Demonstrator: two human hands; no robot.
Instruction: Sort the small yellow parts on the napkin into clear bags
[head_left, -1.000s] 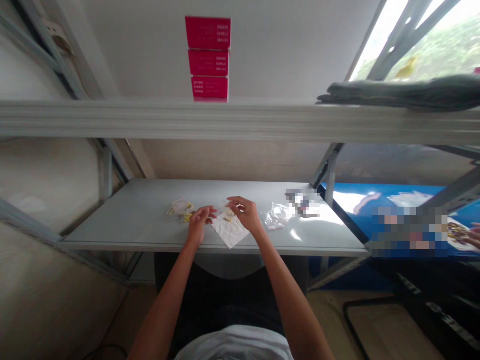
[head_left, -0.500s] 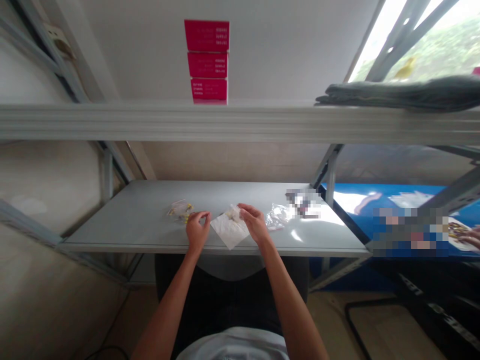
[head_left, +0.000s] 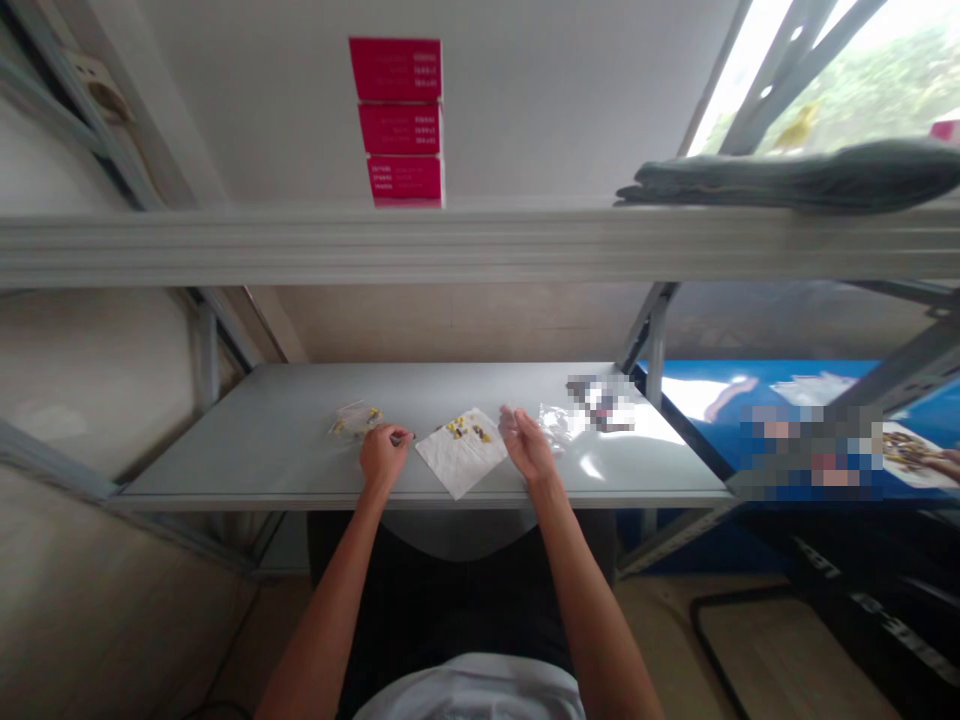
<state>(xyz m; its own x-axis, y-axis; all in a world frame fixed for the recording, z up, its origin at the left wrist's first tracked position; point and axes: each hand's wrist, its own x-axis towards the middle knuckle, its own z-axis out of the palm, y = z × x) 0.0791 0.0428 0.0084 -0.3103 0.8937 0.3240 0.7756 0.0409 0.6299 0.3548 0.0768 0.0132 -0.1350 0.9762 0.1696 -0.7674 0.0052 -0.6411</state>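
While the left hand [head_left: 384, 460] and right hand [head_left: 527, 447] are being held apart, small yellow pieces [head_left: 466, 431] are being left spread on a white paper napkin [head_left: 459, 465] on the desk [head_left: 225, 440], a thin item [head_left: 401, 436] being pinched by the left fingers [head_left: 391, 438].

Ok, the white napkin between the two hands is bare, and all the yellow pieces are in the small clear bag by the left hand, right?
No: the white paper napkin is not bare. The head view shows yellow pieces on it, as well as in the small clear bag by the left hand.
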